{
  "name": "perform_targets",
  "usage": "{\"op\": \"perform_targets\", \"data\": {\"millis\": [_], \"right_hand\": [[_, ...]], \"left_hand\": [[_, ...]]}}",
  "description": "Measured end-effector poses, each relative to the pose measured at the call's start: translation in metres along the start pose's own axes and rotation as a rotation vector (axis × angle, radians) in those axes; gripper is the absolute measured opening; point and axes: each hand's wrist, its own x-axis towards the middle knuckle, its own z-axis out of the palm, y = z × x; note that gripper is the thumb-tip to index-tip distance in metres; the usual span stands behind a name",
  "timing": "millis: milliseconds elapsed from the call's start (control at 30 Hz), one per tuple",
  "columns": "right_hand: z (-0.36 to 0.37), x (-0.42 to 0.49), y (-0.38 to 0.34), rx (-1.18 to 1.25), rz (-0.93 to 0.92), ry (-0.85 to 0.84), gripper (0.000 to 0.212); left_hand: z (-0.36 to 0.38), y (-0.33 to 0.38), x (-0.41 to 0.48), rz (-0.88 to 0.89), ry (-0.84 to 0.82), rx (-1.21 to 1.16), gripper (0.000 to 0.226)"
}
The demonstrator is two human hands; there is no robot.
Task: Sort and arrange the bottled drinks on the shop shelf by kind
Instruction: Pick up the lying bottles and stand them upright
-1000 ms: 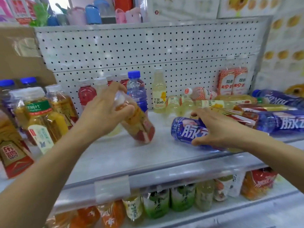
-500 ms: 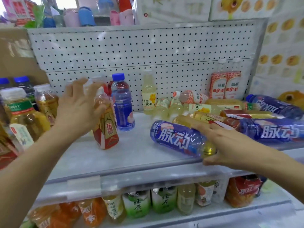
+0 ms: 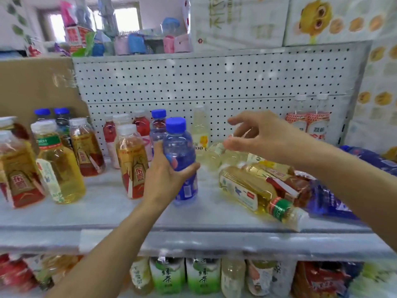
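The single camera rides on the person's head, facing the shelf [image 3: 107, 214] squarely and tilted slightly down. It is close: the blue bottle [image 3: 180, 151] gripped by the left hand [image 3: 165, 179] sits large at frame centre, with the right hand [image 3: 266, 136] just right of it. The wide lens bows the pegboard [image 3: 214, 82] across the upper half, and a lower row of bottles [image 3: 202, 276] lines the bottom edge.

Bare left hand [image 3: 165, 179] and right hand [image 3: 265, 136], slim fingers [image 3: 238, 120], long bare forearms [image 3: 107, 244].
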Motion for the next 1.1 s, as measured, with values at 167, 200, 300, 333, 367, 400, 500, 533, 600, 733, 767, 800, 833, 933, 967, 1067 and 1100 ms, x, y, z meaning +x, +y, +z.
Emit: {"op": "perform_targets", "data": {"millis": [167,200,300,333,367,400,500,533,600,733,767,800,833,933,967,1067,1100], "right_hand": [[-0.011,0.003,0.053,-0.031,0.055,-0.059,0.043],[-0.014,0.006,0.061,-0.051,0.053,-0.059,0.042],[-0.024,0.022,0.078,-0.133,0.045,-0.033,0.04],[-0.026,0.03,0.083,-0.144,0.045,-0.024,0.039],[-0.026,0.039,0.088,-0.147,0.048,-0.022,0.039],[-0.025,0.049,0.091,-0.153,0.048,-0.032,0.039],[-0.01,0.088,0.097,-0.19,-0.002,-0.095,0.04],[-0.001,0.101,0.097,-0.205,-0.024,-0.117,0.04],[0.021,0.128,0.1,-0.273,-0.075,-0.163,0.043],[0.063,0.168,0.118,-0.641,-0.127,-0.28,0.043],[0.067,0.173,0.124,-0.746,-0.139,-0.283,0.036],[0.069,0.176,0.128,-0.814,-0.154,-0.275,0.026],[0.067,0.177,0.13,-0.837,-0.169,-0.254,0.017],[0.036,0.184,0.138,-0.71,-0.155,-0.155,0.009],[0.018,0.186,0.14,-0.611,-0.124,-0.097,0.01],[-0.036,0.19,0.159,-0.381,-0.03,0.091,0.021],[-0.049,0.191,0.17,-0.364,-0.002,0.132,0.021]], "left_hand": [[0.008,-0.015,0.015,-0.021,0.11,0.114,0.084],[0.01,-0.015,0.015,-0.041,0.112,0.133,0.087],[0.015,-0.009,0.01,0.17,0.27,0.42,0.093],[0.019,-0.004,0.007,0.349,0.324,0.521,0.089],[0.024,0.002,0.004,0.513,0.321,0.561,0.083],[0.033,0.007,0.003,0.624,0.252,0.571,0.077],[0.062,0.016,0.009,0.477,-0.157,0.575,0.065],[0.071,0.012,0.014,0.316,-0.276,0.562,0.061],[0.085,0.002,0.026,0.077,-0.447,0.593,0.054],[0.102,-0.017,0.04,-0.103,-0.55,0.608,0.048],[0.104,-0.02,0.042,-0.126,-0.563,0.594,0.049],[0.105,-0.021,0.044,-0.149,-0.569,0.575,0.051],[0.105,-0.022,0.045,-0.16,-0.558,0.553,0.053],[0.105,-0.021,0.044,-0.157,-0.523,0.524,0.05],[0.106,-0.021,0.043,-0.156,-0.513,0.518,0.048],[0.107,-0.02,0.044,-0.135,-0.48,0.507,0.047],[0.107,-0.018,0.046,-0.132,-0.462,0.51,0.048]]}}
